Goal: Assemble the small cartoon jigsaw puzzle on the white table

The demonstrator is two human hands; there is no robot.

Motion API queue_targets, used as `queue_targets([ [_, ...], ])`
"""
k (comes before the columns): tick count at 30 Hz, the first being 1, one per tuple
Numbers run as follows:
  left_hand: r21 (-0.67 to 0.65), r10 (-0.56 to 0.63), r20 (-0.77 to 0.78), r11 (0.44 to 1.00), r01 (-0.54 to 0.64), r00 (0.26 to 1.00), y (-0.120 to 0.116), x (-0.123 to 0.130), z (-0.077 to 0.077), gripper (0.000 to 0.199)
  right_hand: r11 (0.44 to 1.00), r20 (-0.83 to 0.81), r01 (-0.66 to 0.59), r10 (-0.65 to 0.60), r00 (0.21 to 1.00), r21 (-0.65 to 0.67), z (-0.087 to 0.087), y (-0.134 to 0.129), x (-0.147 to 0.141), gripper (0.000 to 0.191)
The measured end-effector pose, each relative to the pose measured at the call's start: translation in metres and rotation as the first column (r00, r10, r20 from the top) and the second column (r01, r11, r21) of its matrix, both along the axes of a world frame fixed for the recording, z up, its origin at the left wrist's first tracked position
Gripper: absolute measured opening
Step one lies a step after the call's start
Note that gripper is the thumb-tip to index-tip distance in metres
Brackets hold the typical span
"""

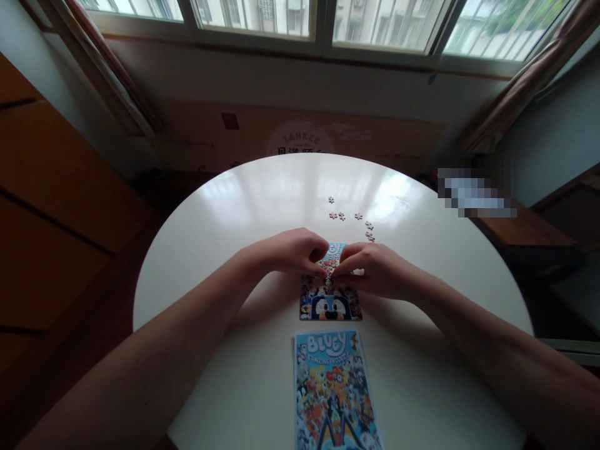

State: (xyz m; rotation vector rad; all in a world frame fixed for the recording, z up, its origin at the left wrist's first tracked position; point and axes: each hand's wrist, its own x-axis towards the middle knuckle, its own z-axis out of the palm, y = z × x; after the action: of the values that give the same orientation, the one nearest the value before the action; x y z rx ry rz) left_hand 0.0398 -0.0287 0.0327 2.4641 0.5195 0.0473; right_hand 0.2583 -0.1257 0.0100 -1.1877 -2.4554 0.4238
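White table (210, 225) faces barred windows (382, 25); left hand (300, 250) and right hand (372, 270) touch the puzzle (330, 307), grips unclear.

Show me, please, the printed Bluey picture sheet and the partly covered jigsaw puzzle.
Printed Bluey picture sheet (334, 375): head view, middle of its visible face.
Partly covered jigsaw puzzle (330, 307): head view, blue dog face near its lower edge.

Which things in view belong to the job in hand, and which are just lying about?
In the job:
- jigsaw, under both hands
- loose pieces on the white table
- printed "Bluey" sheet, probably the reference picture

Just about:
- curtains
- printed panel beyond the table
- pixelated item at right, too obscured to identify
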Motion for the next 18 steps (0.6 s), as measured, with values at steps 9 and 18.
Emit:
queue_targets([
  [9,0.024,0.021,-0.044,1.000,-0.020,0.999,-0.001,0.002,-0.002,0.030,0.996,0.228,-0.026,0.005,0.974,0.087,0.017,-0.011,-0.011,0.017],
  [18,0.017,0.006,0.058,1.000,-0.007,0.998,0.008,-0.009,0.001,0.034,0.998,0.160,-0.026,0.017,0.987,0.054,0.012,-0.007,-0.006,0.019],
])
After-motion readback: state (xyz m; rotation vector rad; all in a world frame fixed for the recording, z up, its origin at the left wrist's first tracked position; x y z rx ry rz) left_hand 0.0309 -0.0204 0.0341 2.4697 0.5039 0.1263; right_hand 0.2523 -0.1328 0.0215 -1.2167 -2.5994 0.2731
